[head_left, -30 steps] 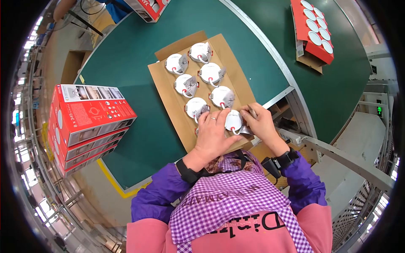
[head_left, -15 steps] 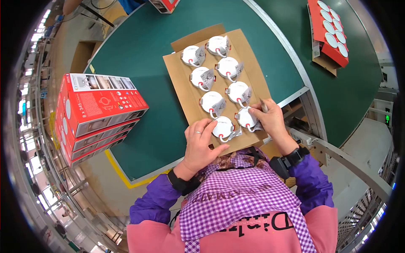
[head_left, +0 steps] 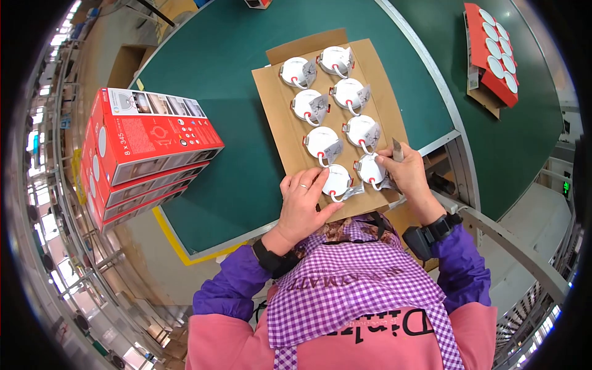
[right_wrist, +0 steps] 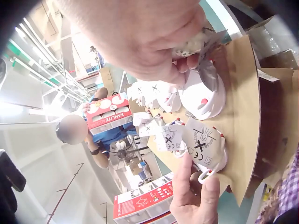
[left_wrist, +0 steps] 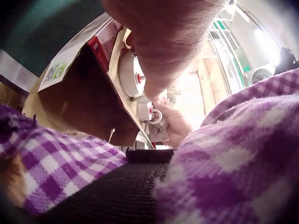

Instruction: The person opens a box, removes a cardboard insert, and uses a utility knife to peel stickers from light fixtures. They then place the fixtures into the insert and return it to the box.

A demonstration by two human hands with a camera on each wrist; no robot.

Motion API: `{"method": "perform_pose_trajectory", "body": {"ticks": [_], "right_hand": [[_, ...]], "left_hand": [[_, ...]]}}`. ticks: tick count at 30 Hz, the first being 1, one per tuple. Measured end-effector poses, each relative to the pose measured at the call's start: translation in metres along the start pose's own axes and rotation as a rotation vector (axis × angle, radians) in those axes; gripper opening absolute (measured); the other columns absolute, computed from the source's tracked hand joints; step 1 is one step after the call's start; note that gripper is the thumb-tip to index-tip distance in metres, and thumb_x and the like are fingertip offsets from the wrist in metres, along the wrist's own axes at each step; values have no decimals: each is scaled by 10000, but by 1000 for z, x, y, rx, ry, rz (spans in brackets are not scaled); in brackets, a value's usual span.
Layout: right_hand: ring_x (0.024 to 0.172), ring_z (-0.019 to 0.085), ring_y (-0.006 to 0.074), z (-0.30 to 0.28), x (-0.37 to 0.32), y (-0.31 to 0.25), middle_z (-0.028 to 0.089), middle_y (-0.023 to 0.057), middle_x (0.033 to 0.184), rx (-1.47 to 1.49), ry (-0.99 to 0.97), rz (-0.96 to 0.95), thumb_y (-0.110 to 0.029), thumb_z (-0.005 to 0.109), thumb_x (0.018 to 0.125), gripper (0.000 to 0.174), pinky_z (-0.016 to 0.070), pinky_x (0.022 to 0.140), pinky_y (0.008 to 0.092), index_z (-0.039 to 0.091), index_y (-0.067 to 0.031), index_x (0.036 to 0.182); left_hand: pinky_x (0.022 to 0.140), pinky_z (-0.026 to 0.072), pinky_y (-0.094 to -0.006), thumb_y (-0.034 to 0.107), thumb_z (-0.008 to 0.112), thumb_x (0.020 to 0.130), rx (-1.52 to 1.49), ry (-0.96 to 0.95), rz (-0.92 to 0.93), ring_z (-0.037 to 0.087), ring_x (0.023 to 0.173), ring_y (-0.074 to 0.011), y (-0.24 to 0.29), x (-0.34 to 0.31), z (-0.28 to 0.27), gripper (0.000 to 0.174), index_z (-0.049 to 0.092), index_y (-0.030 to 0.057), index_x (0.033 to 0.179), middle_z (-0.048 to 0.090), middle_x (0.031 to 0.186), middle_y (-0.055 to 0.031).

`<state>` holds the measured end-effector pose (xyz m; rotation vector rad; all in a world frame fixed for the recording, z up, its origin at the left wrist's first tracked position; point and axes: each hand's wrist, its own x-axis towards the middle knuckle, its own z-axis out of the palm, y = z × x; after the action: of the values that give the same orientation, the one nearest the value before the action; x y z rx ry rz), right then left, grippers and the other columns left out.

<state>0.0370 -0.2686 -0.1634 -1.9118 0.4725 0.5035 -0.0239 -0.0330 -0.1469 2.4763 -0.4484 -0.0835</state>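
Note:
White round downlights (head_left: 324, 142) with short looped cables and printed tags sit in two rows in an open cardboard box (head_left: 275, 117). My left hand (head_left: 301, 206) lies at the box's near left side, fingers extended beside the front left downlight (head_left: 337, 180) and thumb toward the near edge. In the right wrist view, that hand's index finger (right_wrist: 184, 179) reaches a downlight's tag and cable. My right hand (head_left: 408, 172) holds a small grey pointed piece (head_left: 398, 150), its kind unclear, and its fingertips touch the front right downlight (head_left: 370, 168).
Red printed cartons (head_left: 154, 139) are stacked to the left on the green table (head_left: 240, 166). Another red box with white discs (head_left: 493, 52) lies at far right, beyond a metal rail (head_left: 431, 58). A person in blue (right_wrist: 110, 142) holds a red carton (right_wrist: 110, 114) across the table.
My left hand has drawn back to the left, uncovering the front left downlight. My right hand remains at the front right downlight with the grey piece. The head view has shifted.

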Motion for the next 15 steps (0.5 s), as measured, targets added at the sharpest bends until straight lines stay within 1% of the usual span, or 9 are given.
{"method": "perform_pose_trajectory", "body": {"ticks": [3, 5, 6, 7, 9, 11, 12, 14, 15], "right_hand": [[746, 599, 152, -2, -5, -7, 621, 85, 814, -65, 10, -25, -118, 718, 760, 162, 470, 691, 283, 675, 10, 848], [748, 594, 151, -6, -9, -12, 618, 83, 819, -86, 15, -42, -121, 707, 774, 154, 468, 692, 282, 669, 8, 849], [751, 589, 150, -10, -12, -12, 616, 82, 830, -84, 83, -125, -120, 687, 797, 150, 466, 694, 282, 659, 7, 870], [754, 584, 149, -14, -13, -12, 614, 80, 841, -80, 151, -208, -120, 667, 820, 147, 464, 696, 281, 649, 6, 892], [757, 582, 148, -24, -12, -9, 611, 83, 851, -91, 209, -221, -119, 646, 839, 150, 464, 698, 281, 637, 7, 920], [744, 566, 140, -33, -10, -5, 612, 99, 855, -102, 273, -276, -131, 607, 878, 183, 458, 695, 273, 613, 9, 995], [744, 566, 140, -36, -7, -3, 612, 99, 855, -97, 276, -282, -131, 607, 878, 183, 458, 695, 273, 613, 9, 995], [714, 549, 141, -39, 2, 8, 623, 103, 824, -128, 259, -225, -158, 606, 886, 209, 451, 689, 266, 614, 24, 989], [664, 502, 109, -41, 6, 12, 595, 75, 733, -126, 220, -196, -188, 618, 882, 242, 433, 640, 262, 619, 34, 978]], "left_hand": [[942, 280, -407, 357, 756, 691, -13, 3, -7, 472, 1090, -272, 0, -1, -2, 645, 555, 11, 1197, 527, 1178, -107], [934, 288, -407, 334, 747, 709, -64, 23, -4, 483, 1069, -270, 2, 1, -5, 586, 568, 23, 1173, 537, 1149, -105], [934, 288, -407, 334, 747, 709, -63, 27, -4, 483, 1069, -270, 1, 1, -5, 586, 568, 23, 1173, 537, 1149, -105], [916, 309, -398, 295, 738, 722, -68, 81, 6, 491, 1045, -271, -1, 0, -6, 531, 573, 28, 1150, 541, 1123, -107], [897, 330, -389, 256, 730, 736, -70, 134, 23, 498, 1022, -273, -4, 5, -8, 476, 579, 32, 1128, 546, 1098, -110], [864, 371, -385, 149, 702, 753, -109, 200, -25, 504, 975, -290, -8, 14, -10, 378, 582, 29, 1091, 548, 1054, -125], [864, 371, -385, 149, 702, 753, -104, 203, -19, 504, 975, -290, -10, 20, -10, 378, 582, 29, 1091, 548, 1054, -125], [865, 388, -394, 91, 680, 759, -129, 343, -86, 496, 964, -312, -12, 33, -10, 344, 574, 18, 1077, 538, 1043, -147], [898, 376, -410, 81, 674, 764, -125, 367, -124, 472, 1003, -325, -11, 37, -12, 388, 560, 10, 1127, 513, 1083, -160]]}}
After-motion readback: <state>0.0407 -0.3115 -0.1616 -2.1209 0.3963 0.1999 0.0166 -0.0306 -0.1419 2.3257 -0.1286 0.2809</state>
